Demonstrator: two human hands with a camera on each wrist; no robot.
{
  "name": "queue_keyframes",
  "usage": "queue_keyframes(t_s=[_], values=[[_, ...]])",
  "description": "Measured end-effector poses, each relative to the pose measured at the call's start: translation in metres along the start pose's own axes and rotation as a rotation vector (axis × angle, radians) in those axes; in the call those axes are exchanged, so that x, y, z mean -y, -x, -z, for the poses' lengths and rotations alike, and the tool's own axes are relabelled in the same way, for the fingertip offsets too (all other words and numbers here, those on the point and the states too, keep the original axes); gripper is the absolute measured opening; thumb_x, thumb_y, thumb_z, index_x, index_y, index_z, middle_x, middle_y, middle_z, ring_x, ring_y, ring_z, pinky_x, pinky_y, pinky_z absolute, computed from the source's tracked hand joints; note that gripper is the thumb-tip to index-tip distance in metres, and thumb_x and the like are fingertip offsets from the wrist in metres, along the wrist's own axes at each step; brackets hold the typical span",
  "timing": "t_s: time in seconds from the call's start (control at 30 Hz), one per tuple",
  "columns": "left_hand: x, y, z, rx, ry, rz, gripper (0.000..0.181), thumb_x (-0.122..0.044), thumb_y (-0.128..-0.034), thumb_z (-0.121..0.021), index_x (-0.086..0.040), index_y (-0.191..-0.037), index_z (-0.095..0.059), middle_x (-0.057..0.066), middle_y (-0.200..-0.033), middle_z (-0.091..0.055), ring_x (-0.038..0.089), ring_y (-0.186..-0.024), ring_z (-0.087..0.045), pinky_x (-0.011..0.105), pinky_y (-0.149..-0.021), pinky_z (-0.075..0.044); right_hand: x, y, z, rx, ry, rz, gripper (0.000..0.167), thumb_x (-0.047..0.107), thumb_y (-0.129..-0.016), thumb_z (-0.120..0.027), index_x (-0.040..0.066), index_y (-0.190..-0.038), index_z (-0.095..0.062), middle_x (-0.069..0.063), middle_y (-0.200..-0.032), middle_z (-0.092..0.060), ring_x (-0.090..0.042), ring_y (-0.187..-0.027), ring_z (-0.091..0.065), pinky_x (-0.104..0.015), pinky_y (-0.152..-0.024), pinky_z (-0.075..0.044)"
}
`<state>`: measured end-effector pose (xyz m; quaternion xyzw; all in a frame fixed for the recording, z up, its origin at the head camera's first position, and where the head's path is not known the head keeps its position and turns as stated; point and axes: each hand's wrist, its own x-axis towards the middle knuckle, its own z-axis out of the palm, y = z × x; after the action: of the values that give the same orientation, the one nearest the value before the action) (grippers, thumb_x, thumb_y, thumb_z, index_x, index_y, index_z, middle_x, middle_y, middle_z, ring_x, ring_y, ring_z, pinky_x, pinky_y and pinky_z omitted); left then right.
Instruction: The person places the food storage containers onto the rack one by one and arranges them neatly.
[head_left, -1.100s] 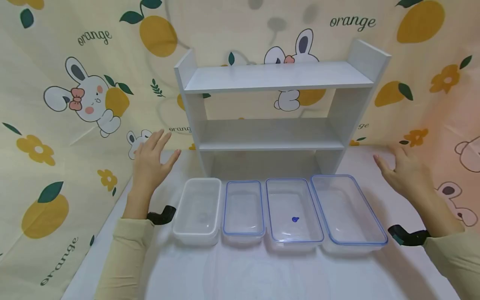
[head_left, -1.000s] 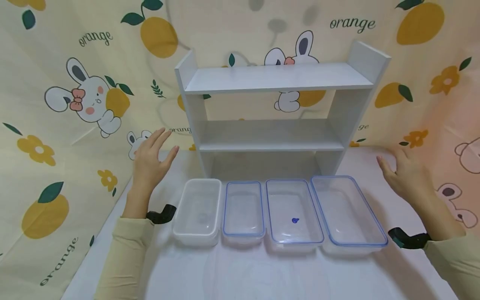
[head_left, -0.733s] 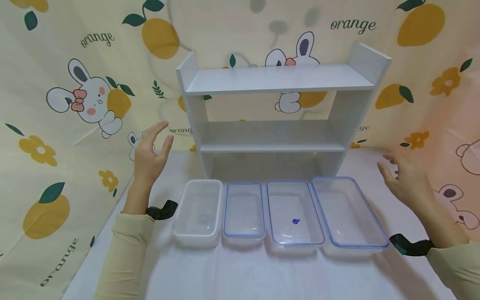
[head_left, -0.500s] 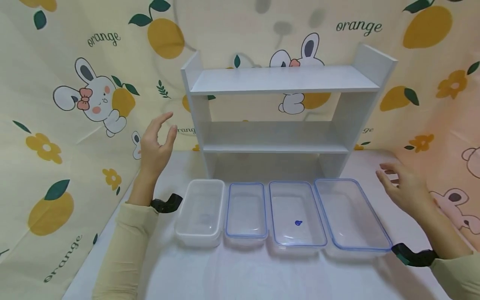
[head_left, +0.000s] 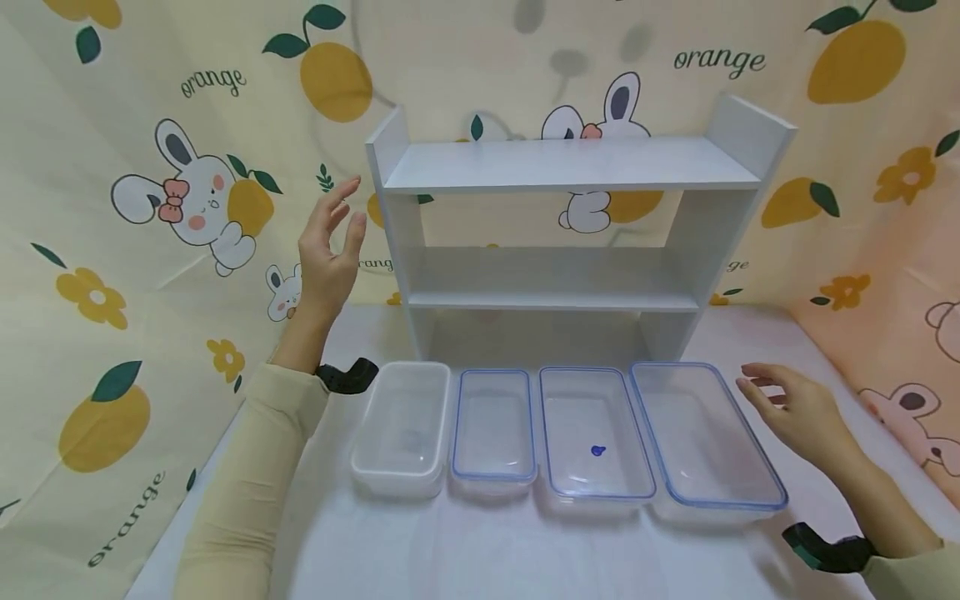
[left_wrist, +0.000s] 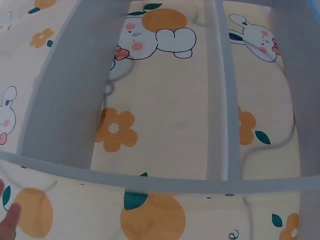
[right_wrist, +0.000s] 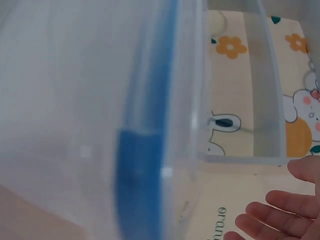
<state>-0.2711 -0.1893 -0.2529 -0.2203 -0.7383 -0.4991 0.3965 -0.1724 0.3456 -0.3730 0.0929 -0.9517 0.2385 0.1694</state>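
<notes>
My left hand (head_left: 330, 254) is raised in the air left of the white shelf unit (head_left: 555, 301), fingers loosely bent and holding nothing. On the right, my right hand (head_left: 798, 412) hovers beside the largest clear container (head_left: 712, 433), with no contact plain to see. In the right wrist view its fingers (right_wrist: 280, 215) are spread and relaxed, near the container's blue-edged side (right_wrist: 142, 175). Three more containers stand in the row: a blue-rimmed one with a small blue mark (head_left: 592, 417), a smaller blue-rimmed one (head_left: 493, 417) and a white-rimmed one (head_left: 405, 408).
The shelf unit stands behind the row, its upper boards (head_left: 570, 162) bare. A white cloth (head_left: 465, 550) covers the table. Printed fabric (head_left: 465, 50) hangs behind and along both sides. Black wrist cameras (head_left: 348, 377) are strapped to both wrists.
My left hand has risen and shifted right toward the shelf unit's side. My right hand has come down and nearer the largest container. The containers stay in place; the head view has shifted slightly.
</notes>
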Motion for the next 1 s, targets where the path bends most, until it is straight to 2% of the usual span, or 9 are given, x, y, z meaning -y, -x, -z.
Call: queue_keyframes(t_s=[0.13, 0.23, 0.3, 0.4, 0.5, 0.63, 0.7, 0.9, 1.0], values=[[0.002, -0.011, -0.006, -0.03, 0.051, 0.011, 0.042, -0.014, -0.0961, -0.05, -0.003, -0.137, -0.049, 0.01, -0.145, -0.051, 0.014, -0.138, -0.045, 0.034, -0.115, -0.038, -0.004, 0.007, -0.004, 0.026, -0.015, -0.013, 0.034, 0.023, -0.093, -0.059, -0.005, -0.112, -0.062, -0.032, -0.105, -0.065, 0.015, -0.075, -0.053, -0.005, -0.057, -0.043], [0.004, -0.018, -0.012, -0.047, 0.103, 0.04, 0.043, -0.015, -0.096, -0.051, -0.004, -0.138, -0.048, 0.007, -0.147, -0.049, 0.012, -0.138, -0.044, 0.033, -0.116, -0.037, -0.008, 0.012, -0.007, 0.041, -0.031, -0.026, 0.033, 0.021, -0.092, -0.062, -0.005, -0.111, -0.063, -0.032, -0.105, -0.066, 0.033, -0.082, -0.028, -0.005, -0.058, -0.043], [0.004, -0.021, -0.016, -0.056, 0.145, 0.064, 0.044, -0.014, -0.0961, -0.051, -0.004, -0.139, -0.047, 0.006, -0.148, -0.048, 0.013, -0.139, -0.043, 0.034, -0.117, -0.035, -0.011, 0.015, -0.008, 0.061, -0.025, -0.045, 0.033, 0.021, -0.091, -0.062, -0.005, -0.112, -0.063, -0.032, -0.105, -0.066, 0.028, -0.08, -0.04, -0.011, -0.057, -0.049], [0.004, -0.026, -0.022, -0.067, 0.188, 0.086, 0.046, -0.012, -0.0962, -0.051, -0.003, -0.14, -0.044, 0.007, -0.149, -0.046, 0.013, -0.14, -0.041, 0.036, -0.118, -0.034, -0.016, 0.019, -0.009, 0.129, -0.014, -0.1, 0.037, 0.023, -0.093, -0.06, -0.006, -0.115, -0.06, -0.033, -0.109, -0.065, -0.007, -0.084, -0.066, -0.028, -0.06, -0.056], [0.0, -0.029, -0.027, -0.077, 0.217, 0.092, 0.048, -0.011, -0.0961, -0.05, -0.002, -0.142, -0.04, 0.01, -0.151, -0.043, 0.015, -0.141, -0.04, 0.036, -0.118, -0.033, -0.02, 0.021, -0.01, 0.227, -0.033, -0.167, 0.044, 0.027, -0.095, -0.056, -0.009, -0.121, -0.056, -0.036, -0.115, -0.061, -0.034, -0.085, -0.068, -0.034, -0.061, -0.057], [-0.013, -0.033, -0.03, -0.078, 0.252, 0.112, 0.049, -0.01, -0.0965, -0.048, 0.001, -0.143, -0.037, 0.014, -0.152, -0.04, 0.017, -0.142, -0.039, 0.031, -0.118, -0.033, -0.028, 0.023, -0.011, 0.363, -0.115, -0.272, 0.055, 0.032, -0.098, -0.052, -0.012, -0.129, -0.048, -0.038, -0.124, -0.056, 0.009, -0.072, -0.059, -0.025, -0.063, -0.056], [-0.019, -0.035, -0.031, -0.069, 0.258, 0.132, 0.049, -0.009, -0.0967, -0.047, 0.002, -0.143, -0.036, 0.014, -0.152, -0.039, 0.017, -0.142, -0.038, 0.029, -0.118, -0.033, -0.032, 0.024, -0.013, 0.418, -0.169, -0.329, 0.06, 0.036, -0.098, -0.049, -0.014, -0.132, -0.044, -0.038, -0.128, -0.053, 0.015, -0.076, -0.052, -0.028, -0.068, -0.058], [-0.028, -0.04, -0.032, -0.036, 0.241, 0.19, 0.05, -0.011, -0.0961, -0.048, -0.001, -0.144, -0.036, 0.01, -0.154, -0.037, 0.014, -0.143, -0.037, 0.024, -0.119, -0.031, -0.04, 0.024, -0.017, 0.499, -0.282, -0.432, 0.067, 0.04, -0.1, -0.044, -0.017, -0.135, -0.037, -0.04, -0.138, -0.042, -0.03, -0.104, -0.064, -0.05, -0.085, -0.056], [-0.03, -0.045, -0.033, -0.022, 0.256, 0.193, 0.052, -0.011, -0.096, -0.048, -0.002, -0.146, -0.034, 0.008, -0.155, -0.036, 0.017, -0.143, -0.036, 0.026, -0.119, -0.03, -0.045, 0.023, -0.019, 0.521, -0.306, -0.466, 0.069, 0.042, -0.1, -0.043, -0.017, -0.136, -0.037, -0.038, -0.139, -0.043, -0.026, -0.106, -0.062, -0.052, -0.089, -0.054]])
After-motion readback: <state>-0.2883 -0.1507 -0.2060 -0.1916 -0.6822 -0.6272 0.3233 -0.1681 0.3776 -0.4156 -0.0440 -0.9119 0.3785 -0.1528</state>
